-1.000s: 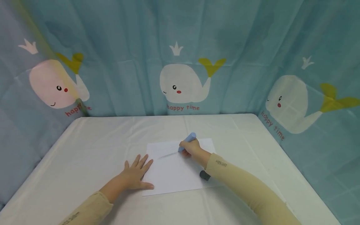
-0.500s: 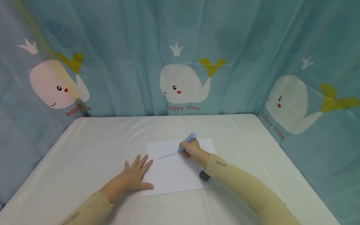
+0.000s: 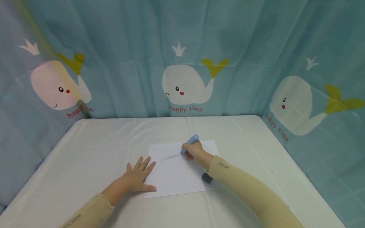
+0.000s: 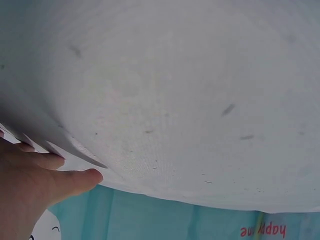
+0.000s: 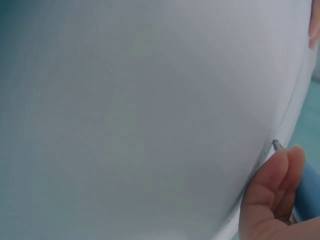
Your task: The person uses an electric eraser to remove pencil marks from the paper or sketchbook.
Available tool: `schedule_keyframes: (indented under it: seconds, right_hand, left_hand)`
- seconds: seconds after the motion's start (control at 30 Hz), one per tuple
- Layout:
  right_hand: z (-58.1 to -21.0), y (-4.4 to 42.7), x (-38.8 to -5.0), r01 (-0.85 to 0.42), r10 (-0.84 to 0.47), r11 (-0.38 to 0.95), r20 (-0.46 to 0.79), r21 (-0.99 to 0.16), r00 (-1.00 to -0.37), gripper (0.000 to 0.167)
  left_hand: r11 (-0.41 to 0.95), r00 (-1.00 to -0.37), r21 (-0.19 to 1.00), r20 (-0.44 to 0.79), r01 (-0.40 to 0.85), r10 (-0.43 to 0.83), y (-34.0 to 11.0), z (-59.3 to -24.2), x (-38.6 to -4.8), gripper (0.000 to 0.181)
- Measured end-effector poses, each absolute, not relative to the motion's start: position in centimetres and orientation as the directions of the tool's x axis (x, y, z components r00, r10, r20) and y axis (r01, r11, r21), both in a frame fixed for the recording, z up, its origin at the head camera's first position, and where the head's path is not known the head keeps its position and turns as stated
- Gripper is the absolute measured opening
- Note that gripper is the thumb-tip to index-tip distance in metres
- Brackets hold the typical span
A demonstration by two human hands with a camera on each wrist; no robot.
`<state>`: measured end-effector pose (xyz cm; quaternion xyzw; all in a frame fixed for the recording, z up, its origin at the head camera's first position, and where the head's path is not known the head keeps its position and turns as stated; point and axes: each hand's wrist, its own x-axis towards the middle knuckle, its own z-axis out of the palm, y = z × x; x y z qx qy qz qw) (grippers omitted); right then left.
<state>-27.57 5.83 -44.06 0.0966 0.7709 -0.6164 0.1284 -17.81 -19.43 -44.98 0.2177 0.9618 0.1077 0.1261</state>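
A white sheet of paper (image 3: 168, 180) lies on the table in the head view. My left hand (image 3: 137, 177) rests flat with fingers spread at its left edge, thumb and a fingertip on the paper. My right hand (image 3: 193, 149) pinches a thick light-blue pen (image 3: 190, 143), tilted, its tip touching the upper middle of the sheet. In the right wrist view the pen's narrow greyish tip shows beyond my fingertips (image 5: 296, 156). A thin grey line (image 3: 169, 157) runs left from the tip; I cannot tell whether it is drawn, cut or shadow.
A short black cylinder, like a cap (image 3: 207, 178), lies on the paper beside my right sleeve (image 3: 236, 175). White cloth covers the table (image 3: 99, 152). A blue-green curtain (image 3: 131, 85) printed with whales stands behind the table and at both sides.
Almost nothing moves. Both hands keep their places, and the pen tip stays at about the same spot on the paper.
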Motion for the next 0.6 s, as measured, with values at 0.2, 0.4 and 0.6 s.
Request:
schedule_keyframes:
  seconds: [0.2, 0.4, 0.6]
  right_hand:
    - [-43.92, 5.45, -27.65, 0.309, -0.025, 0.215, -0.321, -0.927, -0.947, 0.033]
    - [-43.86, 5.44, -27.61, 0.319, -0.012, 0.226, -0.33, -0.92, -0.944, 0.03]
    - [-43.99, 5.42, -27.65, 0.304, -0.038, 0.226, -0.321, -0.925, -0.946, 0.028]
  left_hand:
    - [0.892, -0.879, 0.246, -0.206, 0.379, 0.43, -19.72, -45.11, -17.85, 0.106]
    - [0.888, -0.876, 0.25, -0.2, 0.387, 0.438, -19.62, -45.02, -17.95, 0.105]
    - [0.887, -0.877, 0.257, -0.203, 0.382, 0.436, -19.55, -44.88, -17.9, 0.104]
